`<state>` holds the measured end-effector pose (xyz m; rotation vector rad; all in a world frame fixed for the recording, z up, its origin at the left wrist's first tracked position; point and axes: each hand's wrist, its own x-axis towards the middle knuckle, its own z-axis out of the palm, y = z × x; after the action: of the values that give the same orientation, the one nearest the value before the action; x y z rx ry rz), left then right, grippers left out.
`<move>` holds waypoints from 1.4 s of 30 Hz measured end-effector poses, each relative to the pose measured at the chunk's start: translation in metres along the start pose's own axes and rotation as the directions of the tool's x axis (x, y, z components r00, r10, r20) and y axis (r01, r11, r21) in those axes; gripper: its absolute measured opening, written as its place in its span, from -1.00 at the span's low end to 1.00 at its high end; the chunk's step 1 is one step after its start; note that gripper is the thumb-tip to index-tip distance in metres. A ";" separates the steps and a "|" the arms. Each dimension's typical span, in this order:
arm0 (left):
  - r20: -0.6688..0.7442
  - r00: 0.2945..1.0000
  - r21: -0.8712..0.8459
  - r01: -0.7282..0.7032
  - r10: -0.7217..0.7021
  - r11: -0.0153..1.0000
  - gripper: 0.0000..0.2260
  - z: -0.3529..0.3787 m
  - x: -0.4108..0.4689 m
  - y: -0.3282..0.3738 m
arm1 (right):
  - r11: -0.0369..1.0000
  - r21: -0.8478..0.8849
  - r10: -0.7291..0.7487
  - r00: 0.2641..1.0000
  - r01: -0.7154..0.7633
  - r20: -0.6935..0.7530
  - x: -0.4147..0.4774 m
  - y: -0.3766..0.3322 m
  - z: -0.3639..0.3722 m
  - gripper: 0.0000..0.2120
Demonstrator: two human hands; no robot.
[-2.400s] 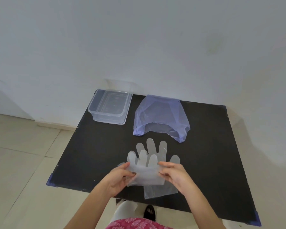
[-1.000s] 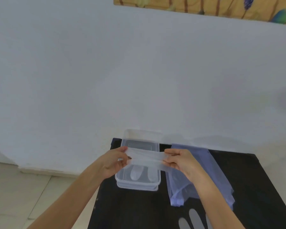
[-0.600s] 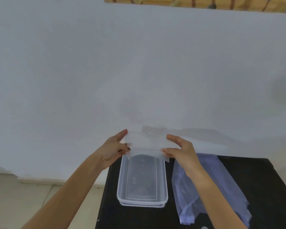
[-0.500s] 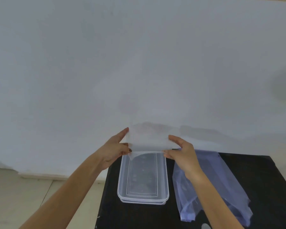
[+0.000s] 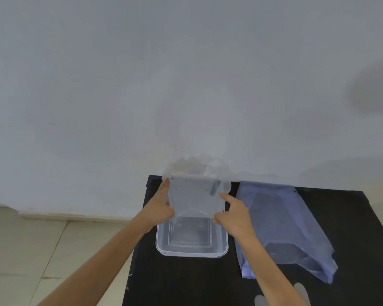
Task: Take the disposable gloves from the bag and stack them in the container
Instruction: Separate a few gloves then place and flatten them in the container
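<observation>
Head view: glove (image 5: 196,198) hiding container's (image 5: 191,250) far half.

One head-worn camera looks forward and down, close over the black table (image 5: 208,281), perhaps tilted wallward.

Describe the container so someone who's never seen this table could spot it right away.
On the black table by the white wall, look at the far left corner. The container is a clear, shallow plastic tub, left of the bluish bag. Unlike that limp bag, it is rigid and rectangular.
</observation>
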<state>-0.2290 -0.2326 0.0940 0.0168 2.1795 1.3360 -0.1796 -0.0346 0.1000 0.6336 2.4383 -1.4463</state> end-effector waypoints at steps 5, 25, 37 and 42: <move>-0.054 0.997 0.284 -0.044 0.061 0.958 -0.18 0.007 0.016 -0.021 | 0.993 -0.120 -0.009 0.999 0.014 0.045 0.000 0.003 0.007 -0.41; 0.008 0.981 0.715 -0.142 0.195 0.684 -0.59 0.052 0.011 -0.029 | 0.898 -0.424 -0.071 0.989 0.122 0.133 0.027 0.026 0.051 -0.65; 0.045 0.995 0.673 -0.094 0.086 0.734 -0.73 0.067 0.027 -0.053 | 0.875 -0.459 -0.145 0.988 0.154 0.056 -0.005 0.026 0.041 -0.52; 0.163 0.975 0.702 -0.223 0.153 0.677 -0.73 0.076 0.044 -0.057 | 0.936 -0.298 -0.252 0.947 0.187 -0.199 -0.016 0.037 -0.002 -0.71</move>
<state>-0.2138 -0.1867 0.0012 0.6119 2.5290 0.4624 -0.1481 -0.0217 0.0788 0.5047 2.9097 -1.1205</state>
